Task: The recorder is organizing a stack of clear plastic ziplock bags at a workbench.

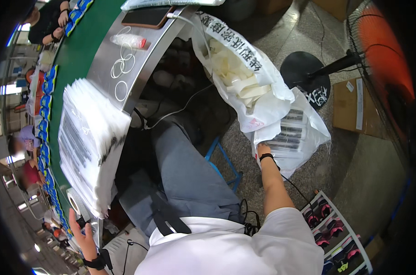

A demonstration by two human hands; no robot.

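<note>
I am seeing the right hand (264, 150) resting at the lower white bag (316, 133), beyond the tabletop's (102, 64) person-side edge; its fingers are hiding, so I cannot tell whether it is gripping anything. Dark-striped packs (288, 133) are showing inside that bag. The left hand (84, 236) is standing wide and empty near the white sleeve stack (86, 142), which is lying along that same edge. The upper bag (277, 91), holding pale scraps (235, 73), is overlapping the lower one, so a hard tug below could be tipping it and spilling scraps. Snagging fingers could be tearing thin plastic. I am also minding the white cable (185, 110): an arm catching it could be dragging the phone (146, 17) off.
</note>
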